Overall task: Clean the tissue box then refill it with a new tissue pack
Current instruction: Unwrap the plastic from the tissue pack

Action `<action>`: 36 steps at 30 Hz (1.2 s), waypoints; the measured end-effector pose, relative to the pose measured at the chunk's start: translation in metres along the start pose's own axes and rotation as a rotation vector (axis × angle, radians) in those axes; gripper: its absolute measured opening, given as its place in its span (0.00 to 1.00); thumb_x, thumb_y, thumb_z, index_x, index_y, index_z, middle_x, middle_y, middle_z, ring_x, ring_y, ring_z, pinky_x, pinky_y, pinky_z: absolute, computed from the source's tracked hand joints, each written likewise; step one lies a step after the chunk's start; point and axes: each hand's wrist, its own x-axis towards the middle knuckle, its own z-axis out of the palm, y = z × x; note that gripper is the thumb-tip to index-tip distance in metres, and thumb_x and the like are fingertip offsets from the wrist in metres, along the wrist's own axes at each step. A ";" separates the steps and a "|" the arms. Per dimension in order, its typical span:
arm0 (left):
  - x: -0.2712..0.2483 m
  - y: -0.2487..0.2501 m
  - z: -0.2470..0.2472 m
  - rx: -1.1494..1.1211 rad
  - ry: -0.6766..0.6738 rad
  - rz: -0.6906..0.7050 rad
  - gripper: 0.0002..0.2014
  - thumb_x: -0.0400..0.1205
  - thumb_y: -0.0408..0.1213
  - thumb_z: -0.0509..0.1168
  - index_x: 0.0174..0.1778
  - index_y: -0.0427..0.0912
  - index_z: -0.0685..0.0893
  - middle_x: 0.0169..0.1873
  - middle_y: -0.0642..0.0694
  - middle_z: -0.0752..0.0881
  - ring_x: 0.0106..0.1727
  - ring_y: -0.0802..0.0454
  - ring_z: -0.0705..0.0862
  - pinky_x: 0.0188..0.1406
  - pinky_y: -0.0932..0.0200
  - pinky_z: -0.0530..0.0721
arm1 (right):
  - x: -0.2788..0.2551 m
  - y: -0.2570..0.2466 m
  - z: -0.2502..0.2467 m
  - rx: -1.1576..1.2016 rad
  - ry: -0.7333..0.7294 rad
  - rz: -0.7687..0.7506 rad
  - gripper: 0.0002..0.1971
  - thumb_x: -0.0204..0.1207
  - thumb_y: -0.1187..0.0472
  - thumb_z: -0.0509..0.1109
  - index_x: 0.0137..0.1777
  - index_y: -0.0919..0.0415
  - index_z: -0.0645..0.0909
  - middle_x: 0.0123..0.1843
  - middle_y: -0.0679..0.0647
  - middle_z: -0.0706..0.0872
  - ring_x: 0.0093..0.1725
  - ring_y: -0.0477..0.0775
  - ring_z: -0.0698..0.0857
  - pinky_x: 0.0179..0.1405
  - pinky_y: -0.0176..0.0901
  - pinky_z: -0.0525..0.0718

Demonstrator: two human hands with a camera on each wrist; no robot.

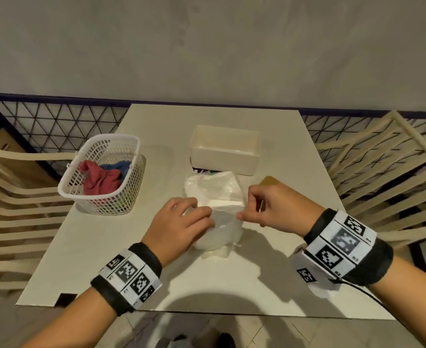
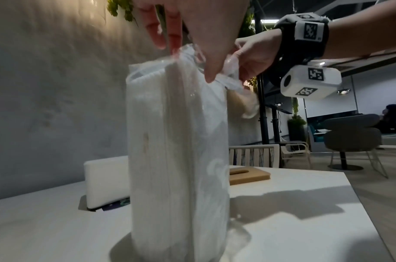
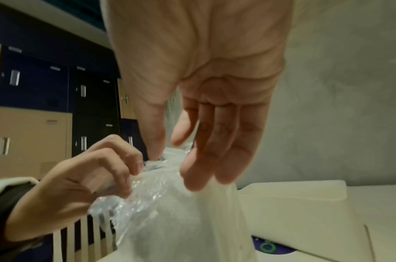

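The new tissue pack (image 1: 217, 209) stands on end in the middle of the table (image 1: 269, 285), its white tissues still inside a clear plastic wrap (image 3: 170, 203). My left hand (image 1: 203, 214) pinches the wrap at the top from the left. My right hand (image 1: 242, 216) pinches the same top edge from the right with thumb and forefinger. In the left wrist view the pack (image 2: 176, 141) rises tall under my left hand (image 2: 192, 53). The open white tissue box (image 1: 224, 149) sits just behind the pack. Its wooden slotted lid (image 2: 248, 174) lies flat to the right.
A white plastic basket (image 1: 101, 194) with red and blue cloths stands at the table's left. A purple printed sheet (image 3: 268, 248) pokes out from under the box. Slatted chairs (image 1: 382, 172) flank the table on both sides, and a grey wall is behind.
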 end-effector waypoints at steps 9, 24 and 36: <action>0.004 -0.004 -0.019 -0.356 -0.119 -0.180 0.21 0.81 0.54 0.55 0.44 0.44 0.87 0.36 0.50 0.89 0.48 0.56 0.77 0.52 0.61 0.71 | 0.033 -0.027 0.010 -0.312 0.069 -0.036 0.25 0.72 0.46 0.70 0.67 0.53 0.73 0.60 0.54 0.75 0.59 0.53 0.76 0.56 0.51 0.80; 0.023 -0.037 0.001 -0.672 -0.426 -1.013 0.43 0.62 0.51 0.79 0.70 0.43 0.65 0.66 0.45 0.79 0.65 0.46 0.78 0.63 0.52 0.77 | 0.056 -0.031 0.016 0.020 0.299 0.057 0.12 0.80 0.65 0.61 0.60 0.65 0.82 0.45 0.59 0.86 0.45 0.55 0.79 0.46 0.37 0.72; -0.052 0.026 0.050 0.058 -0.573 -0.301 0.46 0.51 0.58 0.78 0.65 0.50 0.72 0.46 0.44 0.86 0.49 0.45 0.71 0.55 0.47 0.62 | 0.035 0.052 0.098 0.543 0.329 0.441 0.10 0.77 0.77 0.62 0.44 0.67 0.84 0.39 0.52 0.83 0.46 0.52 0.81 0.48 0.36 0.77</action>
